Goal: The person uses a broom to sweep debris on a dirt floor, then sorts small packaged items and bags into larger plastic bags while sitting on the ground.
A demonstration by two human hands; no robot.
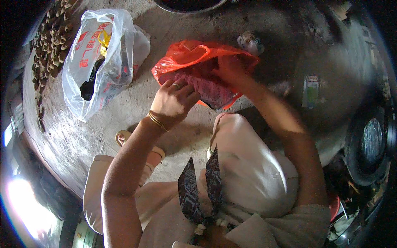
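Note:
A red plastic bag [183, 52] lies open before me, with a pinkish printed packet or lining [204, 85] showing inside its mouth. My left hand [176, 96], with a ring and a gold-coloured bangle, has its fingers curled over the near left edge of the red bag, gripping it. Blurred and in red shade, my right hand [232, 71] reaches into the bag's right side; whether its fingers hold anything is hidden. Left of the red bag stands a translucent white plastic bag [73, 90] with red printing, holding a yellow wrapper [104, 42] and dark things.
A crumpled plastic bundle [250, 42] lies beyond the red bag. A small printed packet [311, 91] is on the floor at right. Many brownish, cone-like objects [51, 40] lie at upper left. A dark round vessel [367, 145] stands at far right, and a round rim [192, 11] shows at top.

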